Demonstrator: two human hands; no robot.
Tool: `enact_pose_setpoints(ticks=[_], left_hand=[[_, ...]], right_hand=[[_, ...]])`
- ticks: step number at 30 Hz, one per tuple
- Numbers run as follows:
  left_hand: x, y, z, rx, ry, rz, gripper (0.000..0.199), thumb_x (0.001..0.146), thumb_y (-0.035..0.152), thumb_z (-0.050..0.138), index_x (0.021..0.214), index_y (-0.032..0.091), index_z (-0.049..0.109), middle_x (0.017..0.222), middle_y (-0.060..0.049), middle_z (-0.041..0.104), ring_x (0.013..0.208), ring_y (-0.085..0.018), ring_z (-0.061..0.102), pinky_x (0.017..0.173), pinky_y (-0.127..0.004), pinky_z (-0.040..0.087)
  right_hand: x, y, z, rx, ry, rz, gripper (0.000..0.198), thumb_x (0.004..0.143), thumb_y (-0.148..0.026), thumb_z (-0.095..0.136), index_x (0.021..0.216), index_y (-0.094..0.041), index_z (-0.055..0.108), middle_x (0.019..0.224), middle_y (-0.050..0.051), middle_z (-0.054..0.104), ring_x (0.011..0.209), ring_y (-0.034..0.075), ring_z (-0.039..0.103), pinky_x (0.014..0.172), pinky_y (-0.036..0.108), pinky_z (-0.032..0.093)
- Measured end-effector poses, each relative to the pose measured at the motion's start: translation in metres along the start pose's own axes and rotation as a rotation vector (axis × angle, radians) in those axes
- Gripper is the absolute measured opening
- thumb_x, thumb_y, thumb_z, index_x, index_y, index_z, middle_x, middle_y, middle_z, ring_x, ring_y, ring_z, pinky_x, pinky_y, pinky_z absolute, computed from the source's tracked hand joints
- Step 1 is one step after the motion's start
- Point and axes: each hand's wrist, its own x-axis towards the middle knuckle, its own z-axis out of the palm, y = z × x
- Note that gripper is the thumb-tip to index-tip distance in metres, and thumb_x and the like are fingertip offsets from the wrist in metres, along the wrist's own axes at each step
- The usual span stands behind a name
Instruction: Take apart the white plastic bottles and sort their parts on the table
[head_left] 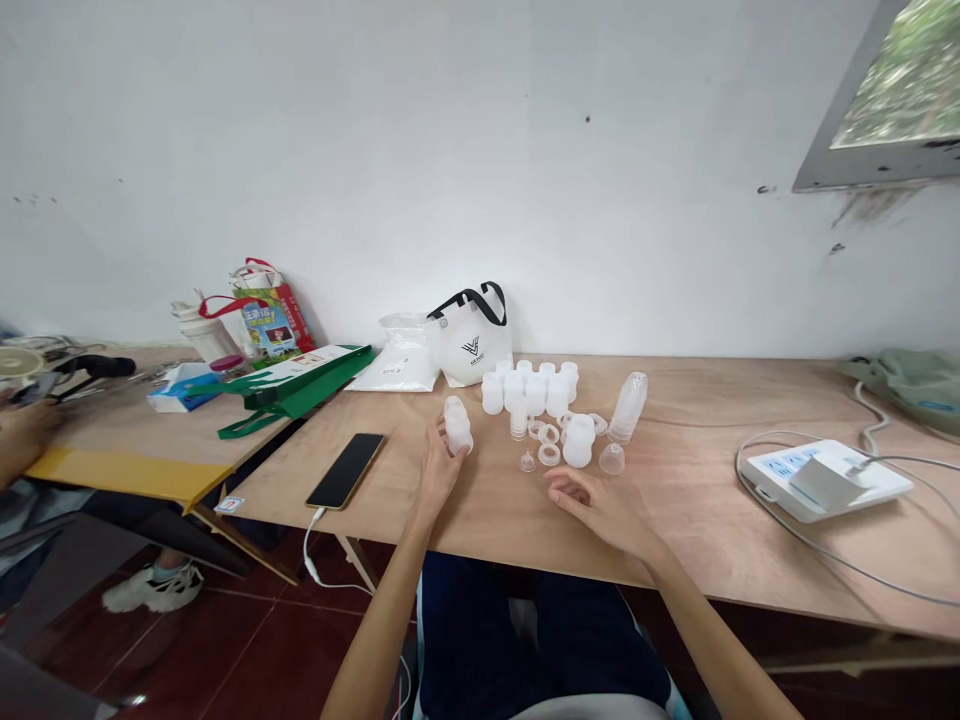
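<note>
My left hand [441,462] is closed around a small translucent white baby bottle [457,426] with a domed top, held slightly tilted at the table's near side. My right hand [589,502] rests near the table's front edge, fingers loosely bent and apart, with nothing visible in them. Just beyond it stands a frosted bottle body [578,441], and a clear domed cap [612,459] lies to its right. White rings [549,454] and a clear nipple [528,461] are scattered between my hands. Several frosted bottle bodies [535,393] stand grouped behind them. A stack of clear caps [628,406] leans at the right.
A phone [346,471] on a cable lies left. A white plastic pouch [397,355], a white tote bag [472,345] and a green bag [300,385] sit farther back. On the right is a white box [829,480] with looping cables. Another person's hand [26,430] shows far left.
</note>
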Motion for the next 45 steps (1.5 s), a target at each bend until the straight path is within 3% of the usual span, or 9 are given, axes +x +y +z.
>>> enact_pose_setpoints(ticks=[2, 6, 9, 19, 25, 31, 34, 38, 45], left_hand=[[-0.001, 0.002, 0.0, 0.009, 0.038, -0.06, 0.055, 0.083, 0.024, 0.069, 0.132, 0.018, 0.043, 0.133, -0.017, 0.059, 0.116, -0.028, 0.065, 0.095, -0.043, 0.054], [-0.004, 0.008, -0.004, 0.3, 0.042, -0.066, 0.021, 0.089, 0.037, 0.064, 0.096, 0.019, 0.057, 0.121, -0.012, 0.062, 0.1, -0.028, 0.068, 0.087, -0.042, 0.053], [-0.005, 0.011, -0.007, 0.402, 0.028, -0.017, 0.021, 0.092, 0.038, 0.06, 0.081, 0.019, 0.06, 0.122, -0.012, 0.064, 0.105, -0.029, 0.066, 0.092, -0.043, 0.052], [-0.006, 0.006, -0.003, 0.432, -0.025, 0.051, 0.019, 0.095, 0.032, 0.059, 0.097, 0.022, 0.075, 0.135, -0.014, 0.065, 0.131, -0.033, 0.057, 0.109, -0.051, 0.045], [-0.007, 0.006, -0.003, 0.501, -0.112, 0.038, 0.023, 0.097, 0.031, 0.057, 0.11, 0.021, 0.073, 0.136, -0.013, 0.064, 0.126, -0.034, 0.059, 0.11, -0.051, 0.041], [-0.013, 0.015, -0.001, 0.61, -0.177, 0.069, 0.022, 0.096, 0.03, 0.058, 0.11, 0.017, 0.068, 0.117, -0.015, 0.066, 0.112, -0.034, 0.061, 0.099, -0.046, 0.046], [-0.021, 0.024, 0.008, 0.579, -0.24, 0.124, 0.016, 0.096, 0.03, 0.058, 0.103, 0.018, 0.066, 0.109, -0.012, 0.065, 0.107, -0.031, 0.062, 0.097, -0.044, 0.046], [-0.033, 0.033, 0.03, 0.487, -0.325, 0.251, 0.013, 0.099, 0.029, 0.054, 0.098, 0.02, 0.063, 0.106, -0.008, 0.063, 0.103, -0.026, 0.061, 0.094, -0.039, 0.046], [-0.043, 0.033, 0.047, 0.563, -0.307, 0.352, 0.017, 0.104, 0.032, 0.047, 0.097, 0.021, 0.058, 0.101, -0.005, 0.063, 0.095, -0.024, 0.059, 0.086, -0.038, 0.043]], right_hand=[[0.001, 0.004, 0.002, 0.001, 0.001, 0.006, 0.028, 0.101, -0.048, 0.054, 0.118, -0.03, 0.066, 0.11, 0.005, 0.076, 0.103, 0.026, 0.071, 0.087, 0.044, 0.058], [0.005, 0.005, 0.006, -0.042, 0.013, 0.012, 0.029, 0.101, -0.046, 0.052, 0.117, -0.028, 0.067, 0.104, 0.004, 0.077, 0.095, 0.024, 0.071, 0.081, 0.041, 0.056], [0.006, 0.004, 0.008, -0.068, 0.032, 0.003, 0.028, 0.102, -0.045, 0.051, 0.114, -0.027, 0.069, 0.099, 0.003, 0.077, 0.089, 0.023, 0.072, 0.076, 0.038, 0.055], [0.006, 0.002, 0.011, -0.1, 0.047, -0.028, 0.028, 0.102, -0.045, 0.05, 0.107, -0.028, 0.071, 0.093, 0.001, 0.077, 0.084, 0.022, 0.07, 0.073, 0.036, 0.054], [0.007, 0.005, 0.013, -0.156, 0.062, -0.073, 0.025, 0.103, -0.04, 0.049, 0.105, -0.027, 0.07, 0.092, 0.002, 0.075, 0.078, 0.021, 0.068, 0.072, 0.036, 0.055], [0.006, 0.022, 0.021, -0.555, 0.213, -0.238, 0.028, 0.104, -0.024, 0.041, 0.101, -0.024, 0.069, 0.099, 0.007, 0.069, 0.09, 0.025, 0.069, 0.079, 0.041, 0.057], [0.005, 0.024, 0.023, -0.703, 0.212, -0.267, 0.028, 0.104, -0.021, 0.041, 0.101, -0.021, 0.069, 0.097, 0.008, 0.067, 0.087, 0.024, 0.068, 0.078, 0.04, 0.057], [0.004, 0.024, 0.024, -0.814, 0.217, -0.215, 0.026, 0.105, -0.023, 0.044, 0.102, -0.021, 0.069, 0.1, 0.008, 0.066, 0.081, 0.022, 0.068, 0.071, 0.036, 0.055], [0.006, 0.029, 0.024, -0.797, 0.139, -0.055, 0.026, 0.106, -0.029, 0.043, 0.111, -0.025, 0.068, 0.107, 0.005, 0.068, 0.082, 0.021, 0.071, 0.068, 0.032, 0.05]])
